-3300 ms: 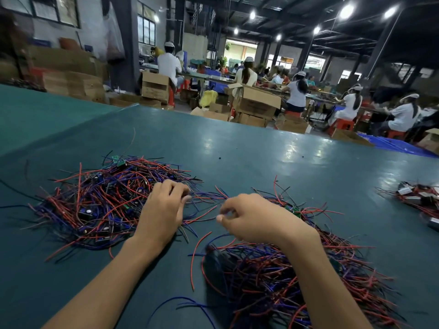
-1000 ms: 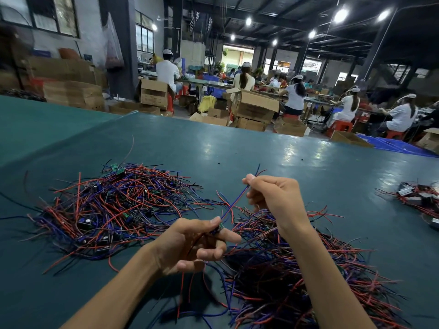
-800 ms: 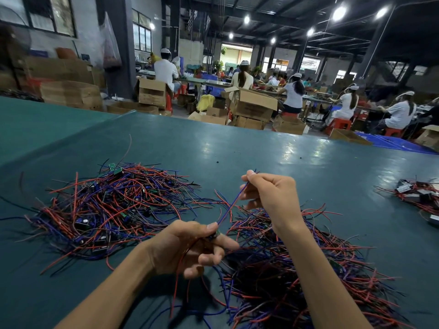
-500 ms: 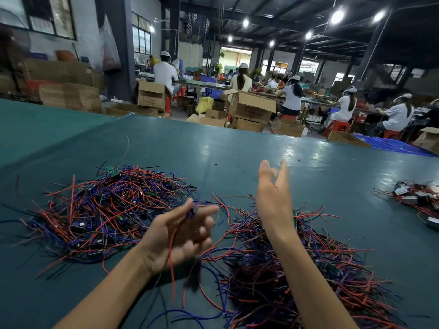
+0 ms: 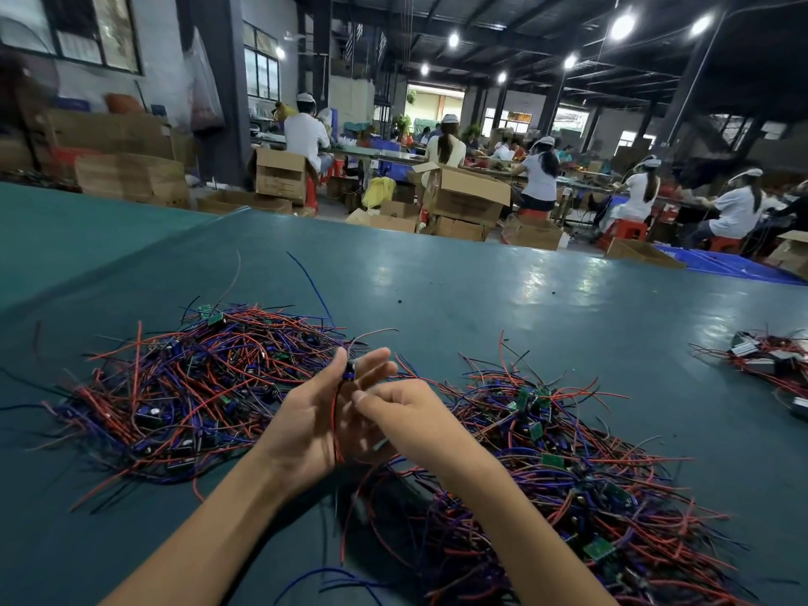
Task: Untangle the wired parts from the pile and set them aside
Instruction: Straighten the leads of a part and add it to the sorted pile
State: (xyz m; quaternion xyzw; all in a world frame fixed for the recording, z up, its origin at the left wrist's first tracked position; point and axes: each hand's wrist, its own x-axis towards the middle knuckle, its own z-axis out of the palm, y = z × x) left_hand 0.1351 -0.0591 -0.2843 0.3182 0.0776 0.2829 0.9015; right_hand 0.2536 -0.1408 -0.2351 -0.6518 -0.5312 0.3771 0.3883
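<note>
Wired part (image 5: 348, 372) | left hand (image 5: 312, 424) palm-up, pinching it | right hand (image 5: 404, 415) curled at its wire, grip unclear

Fingers (image 5: 366, 399) of the right hand (image 5: 413, 415) are motion-blurred, the small dark part (image 5: 348, 372) is too tiny to identify, and the far-right pile (image 5: 767, 358) runs off frame.

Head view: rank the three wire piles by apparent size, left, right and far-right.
Largest: right pile and left pile look alike; the right lies nearer the camera, so no ranking.
Smallest: far-right pile, partly out of frame.
</note>
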